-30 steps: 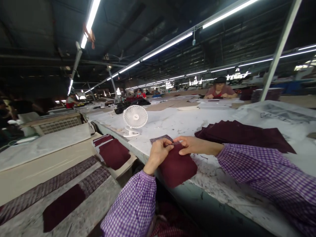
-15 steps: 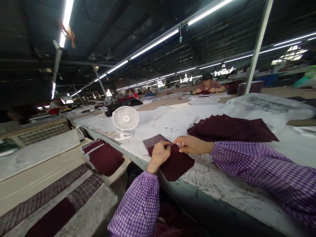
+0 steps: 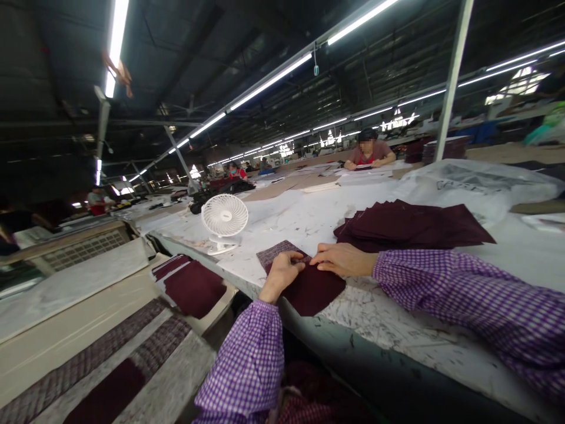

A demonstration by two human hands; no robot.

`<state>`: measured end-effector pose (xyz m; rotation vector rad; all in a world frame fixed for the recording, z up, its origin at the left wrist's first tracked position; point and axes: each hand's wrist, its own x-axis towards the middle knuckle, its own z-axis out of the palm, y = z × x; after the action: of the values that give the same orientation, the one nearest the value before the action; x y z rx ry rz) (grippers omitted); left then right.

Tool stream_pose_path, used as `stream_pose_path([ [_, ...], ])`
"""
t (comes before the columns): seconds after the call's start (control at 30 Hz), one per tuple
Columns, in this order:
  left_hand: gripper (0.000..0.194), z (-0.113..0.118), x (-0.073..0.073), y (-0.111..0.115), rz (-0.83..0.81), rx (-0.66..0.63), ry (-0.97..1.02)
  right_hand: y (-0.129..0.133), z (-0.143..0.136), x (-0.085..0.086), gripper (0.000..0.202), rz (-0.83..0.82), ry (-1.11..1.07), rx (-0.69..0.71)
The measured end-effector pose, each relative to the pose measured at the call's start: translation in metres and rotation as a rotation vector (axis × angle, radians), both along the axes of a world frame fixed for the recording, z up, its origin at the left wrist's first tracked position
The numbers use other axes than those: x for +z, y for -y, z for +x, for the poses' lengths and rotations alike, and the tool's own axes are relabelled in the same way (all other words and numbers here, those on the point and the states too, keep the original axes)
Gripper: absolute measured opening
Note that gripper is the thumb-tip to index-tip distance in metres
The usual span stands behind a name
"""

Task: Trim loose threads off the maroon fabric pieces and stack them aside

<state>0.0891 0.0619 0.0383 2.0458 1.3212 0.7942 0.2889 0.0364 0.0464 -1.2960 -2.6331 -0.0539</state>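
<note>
On the near edge of the white-covered table lies a dark maroon fabric piece (image 3: 314, 291), its lower corner reaching the edge. A strip of mottled grey-maroon fabric (image 3: 279, 252) shows at its upper left. My left hand (image 3: 285, 272) is closed on the maroon fabric near where the two meet, thumb and fingers bent together. From the right, my right hand (image 3: 342, 259) meets the same place, its fingertips closed at the fabric beside my left fingers. The fingertips partly hide the join. Behind my right hand lies a fanned pile of maroon fabric pieces (image 3: 406, 227).
A white fan (image 3: 225, 215) stands left of my hands. Lower left, a stack of maroon pieces (image 3: 194, 287) and mottled strips (image 3: 161, 344) lie on a lower surface. Clear plastic sheeting (image 3: 481, 179) is at the right. Across the table a person (image 3: 368, 154) leans over work.
My right hand has flattened and its fingertips have come down onto the fabric, closer to my left hand. My left hand stays in nearly the same place. The view has shifted slightly.
</note>
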Motion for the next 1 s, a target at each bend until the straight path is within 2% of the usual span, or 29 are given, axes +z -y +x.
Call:
stream_pose_path([
  [0.1,0.031,-0.007,0.009,-0.001,-0.108,-0.057,0.046,0.001,0.0,0.001,0.031,0.008,0.024,-0.004],
  [0.2,0.025,-0.003,0.011,-0.004,-0.037,-0.029,-0.031,0.003,-0.002,0.003,0.031,0.01,0.047,-0.003],
  [0.33,0.019,0.01,0.002,-0.007,0.088,0.069,-0.161,0.002,0.0,0.003,0.031,-0.023,-0.027,-0.021],
  [0.43,0.021,0.013,-0.006,-0.005,0.152,0.091,-0.158,-0.002,0.004,-0.001,0.033,-0.041,-0.112,-0.044],
  [0.83,0.024,0.009,-0.014,0.0,0.285,0.005,-0.137,-0.007,0.006,-0.002,0.027,-0.017,-0.086,-0.006],
  [1.0,0.024,0.009,-0.015,0.001,0.305,-0.006,-0.219,-0.007,0.007,-0.003,0.026,-0.004,-0.083,0.005],
])
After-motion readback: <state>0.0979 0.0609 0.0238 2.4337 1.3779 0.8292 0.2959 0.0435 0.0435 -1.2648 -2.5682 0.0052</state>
